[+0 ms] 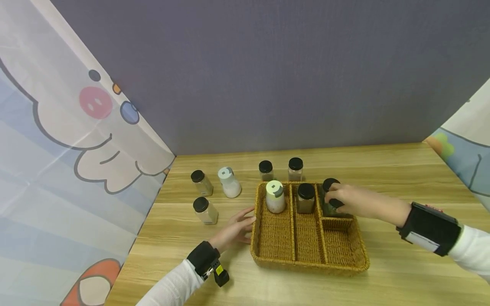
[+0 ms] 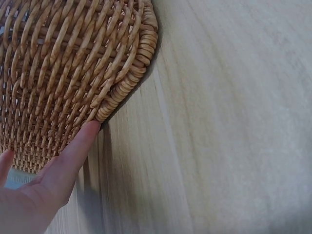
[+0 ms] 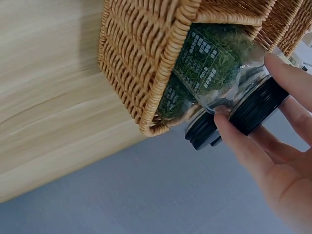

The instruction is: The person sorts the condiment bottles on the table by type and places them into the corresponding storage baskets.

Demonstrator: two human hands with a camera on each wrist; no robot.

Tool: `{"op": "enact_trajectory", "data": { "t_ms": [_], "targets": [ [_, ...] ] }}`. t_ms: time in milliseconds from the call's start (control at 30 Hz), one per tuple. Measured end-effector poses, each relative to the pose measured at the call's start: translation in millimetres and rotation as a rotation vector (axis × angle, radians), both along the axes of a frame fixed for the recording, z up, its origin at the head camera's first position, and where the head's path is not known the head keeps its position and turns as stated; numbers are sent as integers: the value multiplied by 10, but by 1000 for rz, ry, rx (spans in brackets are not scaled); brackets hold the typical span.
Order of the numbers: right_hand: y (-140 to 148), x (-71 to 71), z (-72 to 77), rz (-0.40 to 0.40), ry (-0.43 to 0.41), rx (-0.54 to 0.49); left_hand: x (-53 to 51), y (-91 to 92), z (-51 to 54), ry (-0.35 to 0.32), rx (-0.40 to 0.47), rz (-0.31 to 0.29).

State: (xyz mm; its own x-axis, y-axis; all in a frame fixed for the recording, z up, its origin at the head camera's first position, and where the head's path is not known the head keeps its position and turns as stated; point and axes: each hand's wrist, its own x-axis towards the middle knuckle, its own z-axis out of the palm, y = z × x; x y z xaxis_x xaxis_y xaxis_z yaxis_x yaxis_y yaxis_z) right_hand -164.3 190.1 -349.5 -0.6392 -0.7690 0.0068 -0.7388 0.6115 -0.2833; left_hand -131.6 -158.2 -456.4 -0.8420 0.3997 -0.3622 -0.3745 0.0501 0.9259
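My right hand grips the black lid of a clear jar filled with green dried herbs. That jar stands in the far right compartment of a divided wicker basket. A second black-lidded herb jar is beside it, partly hidden. The fingers of my left hand touch the basket's left outer wall, also seen in the left wrist view. Inside the basket, a pale-capped shaker bottle occupies the left compartment, and a black-lidded jar the middle one, both at the far end.
Left of the basket on the wooden table are a white shaker bottle and two black-lidded jars. Behind the basket are two more black-lidded jars. A grey panel borders the table's far edge.
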Motion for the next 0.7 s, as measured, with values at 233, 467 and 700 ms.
{"op": "enact_trajectory", "data": {
  "t_ms": [233, 467, 700],
  "targets": [
    [14, -3, -53, 8, 6, -24, 7, 4, 11, 4, -1, 2],
    [19, -2, -106, 14, 42, -24, 9, 2, 16, 11, -2, -2],
    [4, 10, -118, 10, 42, -4, 6, 0, 3, 13, -3, 4]
  ]
}}
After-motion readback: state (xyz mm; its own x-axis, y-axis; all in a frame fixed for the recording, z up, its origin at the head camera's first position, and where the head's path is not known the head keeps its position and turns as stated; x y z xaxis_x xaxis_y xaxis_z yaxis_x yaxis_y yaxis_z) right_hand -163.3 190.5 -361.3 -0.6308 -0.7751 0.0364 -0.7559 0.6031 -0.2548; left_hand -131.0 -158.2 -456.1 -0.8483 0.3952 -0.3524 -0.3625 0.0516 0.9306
